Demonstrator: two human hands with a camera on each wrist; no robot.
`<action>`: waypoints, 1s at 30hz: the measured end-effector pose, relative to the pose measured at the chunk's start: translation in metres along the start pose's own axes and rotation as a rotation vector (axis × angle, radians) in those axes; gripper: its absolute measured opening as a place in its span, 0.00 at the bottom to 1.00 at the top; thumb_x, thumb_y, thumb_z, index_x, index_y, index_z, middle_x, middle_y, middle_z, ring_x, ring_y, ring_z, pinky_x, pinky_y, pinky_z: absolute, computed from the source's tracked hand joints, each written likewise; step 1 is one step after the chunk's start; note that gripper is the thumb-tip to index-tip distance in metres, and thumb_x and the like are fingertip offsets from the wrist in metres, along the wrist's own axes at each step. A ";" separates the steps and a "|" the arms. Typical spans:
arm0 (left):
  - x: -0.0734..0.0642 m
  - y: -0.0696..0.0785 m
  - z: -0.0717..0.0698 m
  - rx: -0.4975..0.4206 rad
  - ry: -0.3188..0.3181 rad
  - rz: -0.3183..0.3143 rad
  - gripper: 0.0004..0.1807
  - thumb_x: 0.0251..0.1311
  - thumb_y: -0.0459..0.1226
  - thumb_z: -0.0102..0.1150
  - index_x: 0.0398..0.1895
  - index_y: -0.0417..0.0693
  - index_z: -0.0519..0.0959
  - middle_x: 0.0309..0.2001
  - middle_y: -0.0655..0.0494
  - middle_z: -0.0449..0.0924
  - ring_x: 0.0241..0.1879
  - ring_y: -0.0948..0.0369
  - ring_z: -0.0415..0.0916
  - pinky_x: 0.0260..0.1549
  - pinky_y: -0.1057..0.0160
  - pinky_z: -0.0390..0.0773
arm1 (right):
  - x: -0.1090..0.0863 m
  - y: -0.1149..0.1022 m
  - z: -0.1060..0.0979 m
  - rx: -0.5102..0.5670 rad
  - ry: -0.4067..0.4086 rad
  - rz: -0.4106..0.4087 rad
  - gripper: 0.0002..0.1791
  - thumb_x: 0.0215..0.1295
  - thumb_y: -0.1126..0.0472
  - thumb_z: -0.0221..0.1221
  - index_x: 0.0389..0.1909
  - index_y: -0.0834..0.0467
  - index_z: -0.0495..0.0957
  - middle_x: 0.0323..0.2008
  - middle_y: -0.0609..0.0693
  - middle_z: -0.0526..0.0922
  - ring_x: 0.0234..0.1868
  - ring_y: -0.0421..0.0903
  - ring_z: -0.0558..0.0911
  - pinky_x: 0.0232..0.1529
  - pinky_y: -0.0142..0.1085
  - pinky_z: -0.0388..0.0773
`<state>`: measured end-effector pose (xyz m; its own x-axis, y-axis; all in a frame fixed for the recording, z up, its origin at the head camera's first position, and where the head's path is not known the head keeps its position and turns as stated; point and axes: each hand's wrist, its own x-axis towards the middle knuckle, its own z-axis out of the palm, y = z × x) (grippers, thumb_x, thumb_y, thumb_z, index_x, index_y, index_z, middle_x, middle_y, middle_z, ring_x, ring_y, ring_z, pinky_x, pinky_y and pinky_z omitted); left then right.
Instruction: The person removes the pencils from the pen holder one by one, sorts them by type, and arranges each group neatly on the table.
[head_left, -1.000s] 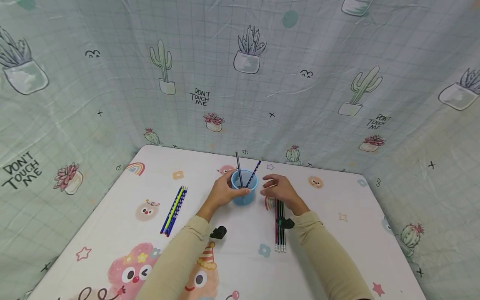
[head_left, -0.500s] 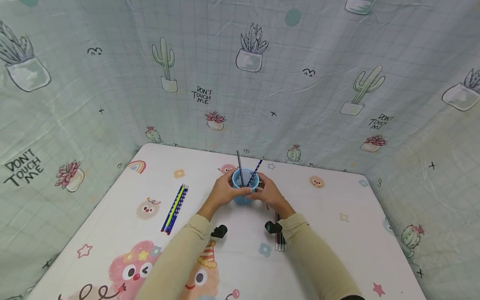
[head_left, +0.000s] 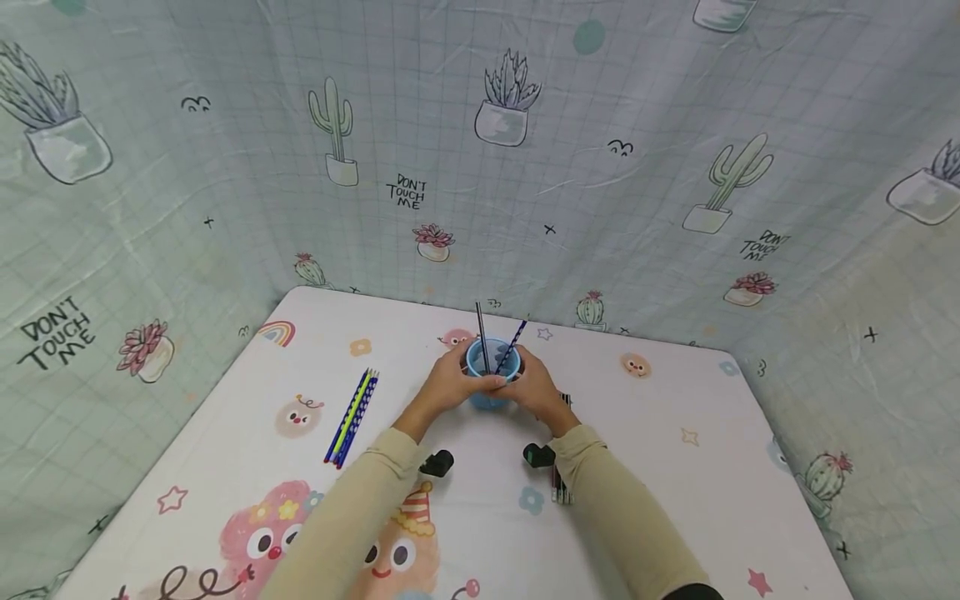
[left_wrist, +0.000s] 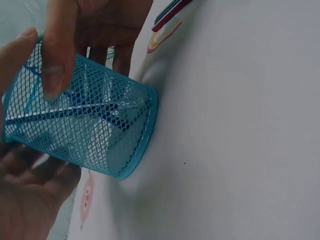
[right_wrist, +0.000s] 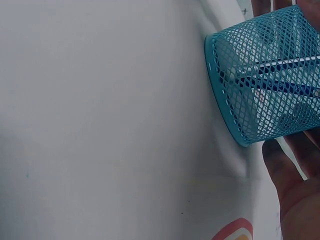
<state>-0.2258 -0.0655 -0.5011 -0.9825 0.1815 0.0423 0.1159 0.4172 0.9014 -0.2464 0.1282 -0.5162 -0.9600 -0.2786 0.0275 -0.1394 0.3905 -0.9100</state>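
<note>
A light blue mesh pencil cup stands upright near the back middle of the table, held between both hands. My left hand grips its left side, thumb across the front. Around the right side curls my right hand, its thumb close to the left one. Dark striped pencils and a blue patterned pencil lean inside, rising above the rim. Through the mesh in the left wrist view, their lower ends show near the base. The right wrist view shows fingers on both sides of the cup.
Blue and yellow-green pencils lie side by side on the left of the table. Dark pencils lie on the right, partly hidden under my right forearm. A patterned curtain hangs behind the table.
My right hand has moved left from above the dark pencils and taken hold of the pencil cup's right side. My left hand keeps its grip on the cup.
</note>
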 end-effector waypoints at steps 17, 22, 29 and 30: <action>0.007 0.041 0.017 -0.025 0.537 0.298 0.13 0.63 0.28 0.69 0.50 0.34 0.86 0.46 0.39 0.89 0.43 0.49 0.90 0.47 0.56 0.89 | 0.002 0.001 -0.002 0.001 -0.014 0.011 0.46 0.47 0.57 0.83 0.69 0.55 0.72 0.62 0.54 0.83 0.65 0.53 0.80 0.70 0.55 0.76; 0.020 0.054 0.028 0.032 0.364 0.255 0.16 0.66 0.30 0.68 0.56 0.35 0.84 0.53 0.39 0.88 0.50 0.48 0.89 0.53 0.54 0.87 | 0.001 0.003 -0.003 0.033 -0.021 0.017 0.47 0.50 0.60 0.81 0.72 0.54 0.70 0.67 0.55 0.80 0.69 0.56 0.78 0.72 0.56 0.74; 0.037 0.060 0.043 0.237 0.296 0.219 0.16 0.66 0.32 0.67 0.56 0.38 0.85 0.49 0.44 0.90 0.48 0.51 0.88 0.52 0.52 0.88 | 0.000 0.003 -0.005 0.031 -0.025 0.024 0.55 0.52 0.61 0.77 0.81 0.56 0.59 0.78 0.53 0.68 0.78 0.56 0.68 0.77 0.54 0.69; 0.038 0.060 0.045 0.247 0.297 0.232 0.15 0.66 0.32 0.66 0.55 0.39 0.85 0.48 0.45 0.90 0.47 0.51 0.88 0.51 0.52 0.88 | 0.000 0.004 -0.004 0.037 -0.025 0.015 0.56 0.53 0.62 0.77 0.81 0.57 0.58 0.79 0.53 0.66 0.79 0.56 0.67 0.77 0.54 0.68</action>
<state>-0.2497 0.0062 -0.4649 -0.9215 0.0475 0.3855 0.3343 0.6024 0.7248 -0.2483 0.1333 -0.5178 -0.9554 -0.2952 0.0042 -0.1160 0.3624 -0.9248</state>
